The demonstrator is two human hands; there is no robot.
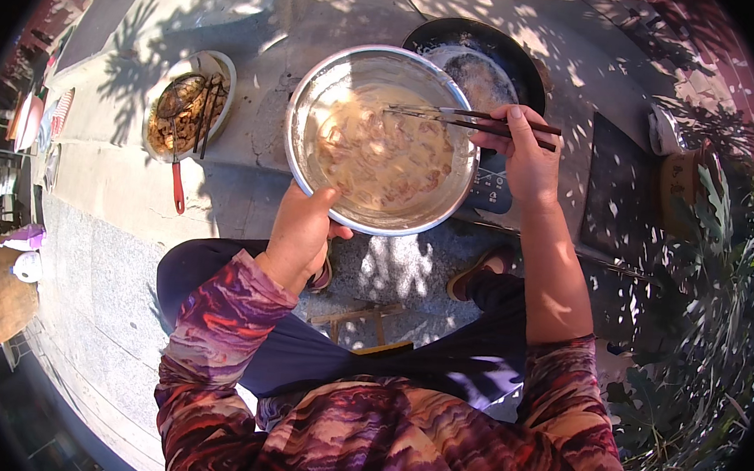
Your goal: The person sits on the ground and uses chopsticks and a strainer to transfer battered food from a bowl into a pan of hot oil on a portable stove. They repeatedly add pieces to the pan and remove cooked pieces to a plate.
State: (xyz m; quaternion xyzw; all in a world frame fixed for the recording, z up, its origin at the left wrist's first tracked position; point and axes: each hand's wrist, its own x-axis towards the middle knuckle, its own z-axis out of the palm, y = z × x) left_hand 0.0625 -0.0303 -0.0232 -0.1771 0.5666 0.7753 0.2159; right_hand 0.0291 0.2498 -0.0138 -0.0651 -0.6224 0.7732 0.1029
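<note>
My left hand [304, 233] grips the near left rim of a metal mixing bowl [295, 156], thumb over the edge. In the bowl lie many pieces, likely meat, in a pale wet batter [377, 149]. My right hand [523, 147] holds a pair of chopsticks [472, 119] above the bowl's right side, their tips at the batter. Behind the bowl, partly hidden by it, a black wok [529, 68] with foaming, bubbling contents [482, 78] stands over a dark cooktop with a control panel [493, 181].
On the left of the concrete ledge is an oval dish [229, 68] of browned food, with a red-handled strainer [177, 186] and another pair of chopsticks [207, 112] on it. A dark board [610, 187], a brown pot [680, 180] and leafy plants [696, 314] are at the right.
</note>
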